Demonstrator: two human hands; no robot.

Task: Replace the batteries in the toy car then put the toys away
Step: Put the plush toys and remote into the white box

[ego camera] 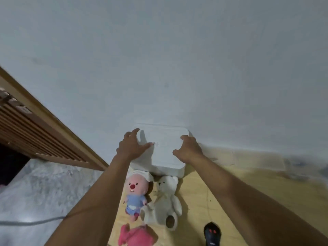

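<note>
1. White foam-like box, lid on, sits in the middle of the frame on the yellow floor, its far side against the pale wall.
2. Left hand lies on the box's left top corner; fingers spread and nearly straight, thumb stretched across the lid, nothing clasped.
3. Right hand is on the box's right edge; fingers curled over that edge, thumb on the top face, grasping the box.
4. Both bare forearms reach up from the bottom of the frame.
5. Toys lie on the floor just below the box, between the two forearms.
6. Pink-headed plush in a blue outfit lies face up, head touching the box's near edge, partly under the left forearm.
7. White teddy bear lies just right of it, touching it, head next to the box.
8. Pink plush toy is at the bottom edge, below those two, cut off by the frame.
9. Black device with red buttons lies lower right of centre, beside the right forearm; cannot tell if it is a remote.
10. Grey stone floor fills the lower left, with a grey cable across it.
11. Brown slatted wooden door runs along the left edge.
</note>
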